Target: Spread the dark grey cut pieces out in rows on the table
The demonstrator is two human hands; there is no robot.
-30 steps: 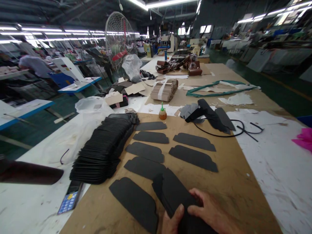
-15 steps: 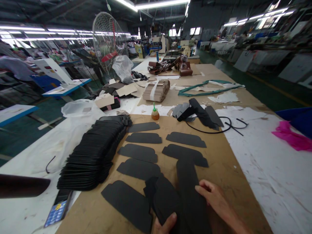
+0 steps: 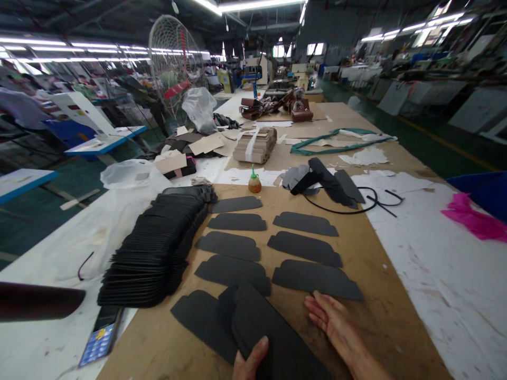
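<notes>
A flat black leather-like cut piece with one stepped, curved edge (image 3: 317, 279) now lies on the brown cardboard sheet (image 3: 380, 301) as the nearest of three in the right-hand column; half a second ago it stood end-on under the right hand. The right hand (image 3: 336, 322) has let it go and rests open, palm down, fingers spread, its fingertips just at the piece's near edge. The left hand (image 3: 247, 364), at the bottom edge of view, grips a small stack of the same black pieces (image 3: 269, 338), thumb pressed on top; the stack has swung to point away to the left and overlaps the nearest piece of the left-hand column (image 3: 202, 319). That column runs away in five pieces. Left of it leans a long fanned pile of black pieces (image 3: 158, 248), with a blue-keyed calculator (image 3: 99, 338) at its near end. Farther off stand a small amber glue bottle with a green cap (image 3: 254, 182) and a loose black cord (image 3: 348, 208).
</notes>
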